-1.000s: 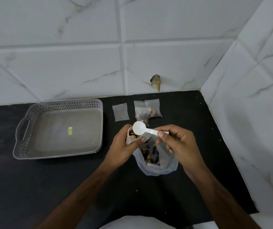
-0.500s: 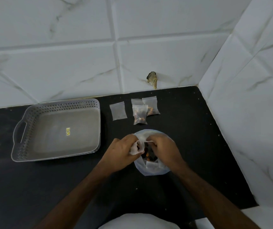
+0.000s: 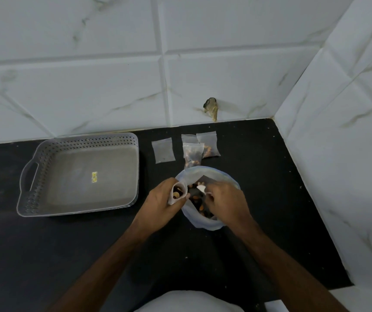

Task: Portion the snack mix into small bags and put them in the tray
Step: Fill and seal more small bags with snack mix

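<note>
Scooping snack mix from the big bag into a small bag on the black bench.

Nearest, the left hand curls round a small bag, holding it mouth-up with nuts showing inside; beside it the right hand pinches a white spoon with its bowl down in the big bag, which stands open between the hands near the bench's right side. Beyond it lie three filled bags overlapping, with a flat, seemingly unfilled bag just to their left, all near the back edge. The grey tray sits toward the back left, with no bags inside.
</note>
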`<state>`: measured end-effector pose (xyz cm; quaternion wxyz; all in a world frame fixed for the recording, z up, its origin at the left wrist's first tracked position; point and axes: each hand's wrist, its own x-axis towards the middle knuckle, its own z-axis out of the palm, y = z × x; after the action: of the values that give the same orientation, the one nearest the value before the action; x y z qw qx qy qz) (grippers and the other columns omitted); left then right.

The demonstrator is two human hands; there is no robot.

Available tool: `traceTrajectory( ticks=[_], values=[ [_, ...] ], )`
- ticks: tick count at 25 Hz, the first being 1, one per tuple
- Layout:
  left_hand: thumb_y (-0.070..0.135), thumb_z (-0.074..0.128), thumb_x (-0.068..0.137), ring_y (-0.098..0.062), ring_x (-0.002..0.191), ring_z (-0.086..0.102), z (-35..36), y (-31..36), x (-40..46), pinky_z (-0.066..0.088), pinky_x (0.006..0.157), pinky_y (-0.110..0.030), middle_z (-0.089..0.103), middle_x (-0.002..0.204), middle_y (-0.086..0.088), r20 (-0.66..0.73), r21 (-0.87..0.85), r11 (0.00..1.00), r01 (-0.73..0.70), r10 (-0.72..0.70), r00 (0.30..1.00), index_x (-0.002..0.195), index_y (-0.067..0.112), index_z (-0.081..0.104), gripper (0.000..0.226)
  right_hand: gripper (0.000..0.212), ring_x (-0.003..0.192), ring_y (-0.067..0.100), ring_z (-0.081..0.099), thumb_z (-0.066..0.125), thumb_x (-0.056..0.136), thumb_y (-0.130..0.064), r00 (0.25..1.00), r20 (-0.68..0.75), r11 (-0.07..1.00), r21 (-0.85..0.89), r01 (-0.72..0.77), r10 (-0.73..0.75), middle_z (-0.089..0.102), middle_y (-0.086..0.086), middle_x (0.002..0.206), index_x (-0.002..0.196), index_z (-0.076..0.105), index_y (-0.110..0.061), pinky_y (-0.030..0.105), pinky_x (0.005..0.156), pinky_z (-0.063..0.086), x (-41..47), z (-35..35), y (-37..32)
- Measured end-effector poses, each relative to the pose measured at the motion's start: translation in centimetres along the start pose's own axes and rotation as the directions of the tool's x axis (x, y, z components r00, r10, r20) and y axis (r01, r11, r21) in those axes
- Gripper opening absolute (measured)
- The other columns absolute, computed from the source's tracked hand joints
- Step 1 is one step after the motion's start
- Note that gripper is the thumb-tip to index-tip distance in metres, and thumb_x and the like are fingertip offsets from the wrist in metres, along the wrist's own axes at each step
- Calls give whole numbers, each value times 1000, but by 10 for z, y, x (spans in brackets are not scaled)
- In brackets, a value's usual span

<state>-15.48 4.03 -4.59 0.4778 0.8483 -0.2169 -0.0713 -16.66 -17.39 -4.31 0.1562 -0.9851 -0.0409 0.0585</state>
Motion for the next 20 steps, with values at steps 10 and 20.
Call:
traceTrajectory(
  ticks=[10, 20],
  values=[
    [19, 72, 95, -1, 92, 62, 3, 4, -3, 45, 79, -10, 62, 96, 14, 51, 4, 1000, -14, 14, 999, 103, 25, 61, 14, 13, 78, 3, 61, 58, 95, -20, 982, 142, 939, 302, -164, 126, 67, -8, 81, 88, 69, -20, 21, 77, 50, -20, 31, -1],
    [48, 59, 94, -7, 93, 63, -1, 11, 1, 48, 79, -15, 63, 99, 12, 99, -10, 998, -70, 71, 993, 106, 24, 62, 27, 14, 73, 1, 64, 59, 97, -17, 888, 284, 721, 519, -459, 361, 70, -5, 75, 89, 70, -23, 15, 69, 45, -19, 29, 8]
  ],
)
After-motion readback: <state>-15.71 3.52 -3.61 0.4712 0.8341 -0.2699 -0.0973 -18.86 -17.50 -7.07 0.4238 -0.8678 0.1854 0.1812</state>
